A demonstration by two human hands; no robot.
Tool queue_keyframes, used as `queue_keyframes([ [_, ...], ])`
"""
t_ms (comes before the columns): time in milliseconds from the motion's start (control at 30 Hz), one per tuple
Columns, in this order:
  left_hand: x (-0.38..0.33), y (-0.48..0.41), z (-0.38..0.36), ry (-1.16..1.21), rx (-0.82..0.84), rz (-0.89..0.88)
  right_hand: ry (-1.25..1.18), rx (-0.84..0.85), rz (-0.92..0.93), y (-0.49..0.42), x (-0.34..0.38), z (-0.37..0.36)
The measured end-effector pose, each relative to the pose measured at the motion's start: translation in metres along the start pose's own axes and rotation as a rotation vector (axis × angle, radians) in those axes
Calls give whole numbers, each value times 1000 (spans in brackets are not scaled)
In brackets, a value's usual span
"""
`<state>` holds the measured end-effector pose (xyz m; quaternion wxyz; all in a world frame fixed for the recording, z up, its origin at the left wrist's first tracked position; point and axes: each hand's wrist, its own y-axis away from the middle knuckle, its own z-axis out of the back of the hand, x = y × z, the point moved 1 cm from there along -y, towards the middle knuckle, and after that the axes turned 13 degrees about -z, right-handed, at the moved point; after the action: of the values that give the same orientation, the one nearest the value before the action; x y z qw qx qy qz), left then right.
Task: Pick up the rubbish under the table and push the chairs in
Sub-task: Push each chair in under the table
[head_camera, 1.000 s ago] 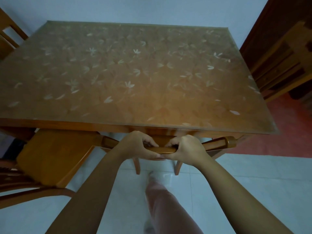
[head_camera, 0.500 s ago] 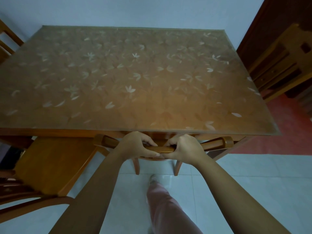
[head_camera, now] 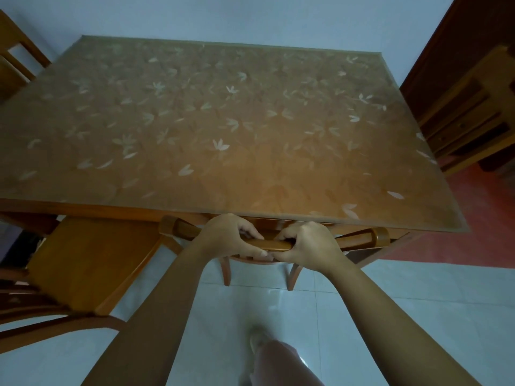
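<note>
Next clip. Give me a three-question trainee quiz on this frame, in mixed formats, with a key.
1. True or false: only the right hand grips the chair's top rail.
2. Multiple choice: the gripped chair's seat is A) pulled out in full view, B) hidden beneath the table, C) lying tipped on the floor.
3. Fill in: a second chair, with its seat in plain view, stands on the person's ____ side.
Key: 1 false, the left hand grips it too; 2 B; 3 left.
</note>
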<state>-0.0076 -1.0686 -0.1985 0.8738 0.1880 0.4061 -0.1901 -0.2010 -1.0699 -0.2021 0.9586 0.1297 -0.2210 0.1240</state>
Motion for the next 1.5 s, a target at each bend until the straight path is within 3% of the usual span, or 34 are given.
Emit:
queue_keyframes([
  [267, -1, 15, -8, -159, -114, -10, 18, -3, 32, 6, 3, 4],
  [467, -9, 34, -22, -265, -360, -79, -36, 96, 68, 4, 3, 8],
  [633, -9, 72, -22, -295, -633, -7, 28, -41, 216, 2, 28, 6],
  [867, 10, 154, 5, -538, -854, 109, 81, 23, 496, -11, 121, -24],
  [1067, 30, 250, 31, -584, -950, 299, 73, -21, 641, 11, 219, -69],
  [1233, 63, 371, 55, -629, -998, 452, 98, 50, 693, 45, 328, -131],
  [1500, 112, 534, 80, -650, -1035, 617, 41, 6, 755, 108, 497, -203],
])
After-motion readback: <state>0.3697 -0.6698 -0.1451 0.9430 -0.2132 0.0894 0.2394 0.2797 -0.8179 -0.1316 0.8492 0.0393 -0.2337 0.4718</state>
